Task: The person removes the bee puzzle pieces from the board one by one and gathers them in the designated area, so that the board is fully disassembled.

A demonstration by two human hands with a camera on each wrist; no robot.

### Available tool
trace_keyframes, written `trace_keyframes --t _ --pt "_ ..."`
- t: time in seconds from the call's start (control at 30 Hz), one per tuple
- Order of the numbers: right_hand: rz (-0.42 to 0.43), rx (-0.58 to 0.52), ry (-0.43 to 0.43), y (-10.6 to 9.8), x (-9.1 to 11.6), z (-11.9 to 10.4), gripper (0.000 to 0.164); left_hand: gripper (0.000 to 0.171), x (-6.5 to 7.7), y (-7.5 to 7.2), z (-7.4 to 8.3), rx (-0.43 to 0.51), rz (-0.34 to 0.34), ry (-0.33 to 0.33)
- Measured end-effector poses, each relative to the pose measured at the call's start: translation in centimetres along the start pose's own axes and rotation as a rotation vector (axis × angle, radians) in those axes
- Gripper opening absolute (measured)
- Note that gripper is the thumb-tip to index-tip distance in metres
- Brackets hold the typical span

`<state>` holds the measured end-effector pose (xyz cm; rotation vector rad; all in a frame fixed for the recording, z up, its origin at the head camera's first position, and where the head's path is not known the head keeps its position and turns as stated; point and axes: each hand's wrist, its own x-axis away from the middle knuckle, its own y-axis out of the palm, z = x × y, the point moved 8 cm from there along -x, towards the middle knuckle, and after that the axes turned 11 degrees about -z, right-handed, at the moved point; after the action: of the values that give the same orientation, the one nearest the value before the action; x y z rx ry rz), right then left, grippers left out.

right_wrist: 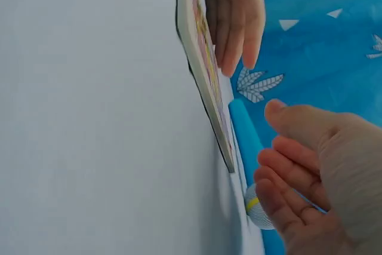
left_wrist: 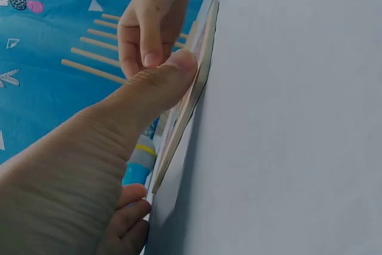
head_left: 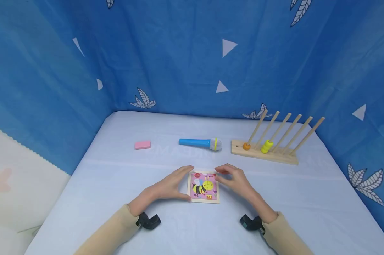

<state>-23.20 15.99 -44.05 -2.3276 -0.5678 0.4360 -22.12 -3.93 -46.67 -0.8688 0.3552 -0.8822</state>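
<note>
A small square picture puzzle (head_left: 204, 187) with a bee on pink and a pale wooden frame lies on the table. My left hand (head_left: 170, 185) is spread along its left side, the thumb (left_wrist: 176, 70) right at the near left corner and the fingertips by the far left corner. At the far right corner is my right hand (head_left: 237, 181), its fingers loosely bent and nothing held in it. In the right wrist view, a gap shows between the right thumb (right_wrist: 298, 123) and the puzzle's frame.
Behind the puzzle lies a blue toy microphone (head_left: 195, 142) with a grey head. A pink block (head_left: 142, 145) is at the back left. At the back right stands a wooden peg rack (head_left: 262, 156) holding orange and yellow beads. A blue curtain (head_left: 179, 53) hangs behind the white table (head_left: 166, 233).
</note>
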Motion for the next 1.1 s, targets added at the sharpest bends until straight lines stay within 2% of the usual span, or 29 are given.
trace_keyframes --t 0.23,0.37,0.53,0.77,1.1 --pt "0.118 0.203 -0.224 0.2 0.4 -0.7 0.029 0.107 0.0 0.2 0.0 -0.054 -0.013 -0.004" --pt "0.107 0.292 -0.275 0.4 0.5 -1.3 0.031 0.109 0.0 0.2 -0.1 -0.084 -0.022 -0.016" --pt "0.04 0.245 -0.233 1.0 0.2 -0.5 0.031 0.11 0.0 0.4 -0.1 -0.086 -0.02 -0.019" --pt "-0.005 0.159 -0.153 1.8 -0.1 0.1 0.032 0.11 0.0 0.8 -0.1 -0.094 -0.03 -0.022" --pt "-0.023 0.256 -0.058 2.3 -0.4 -0.7 0.039 0.109 -0.1 1.0 -0.1 -0.077 -0.049 -0.045"
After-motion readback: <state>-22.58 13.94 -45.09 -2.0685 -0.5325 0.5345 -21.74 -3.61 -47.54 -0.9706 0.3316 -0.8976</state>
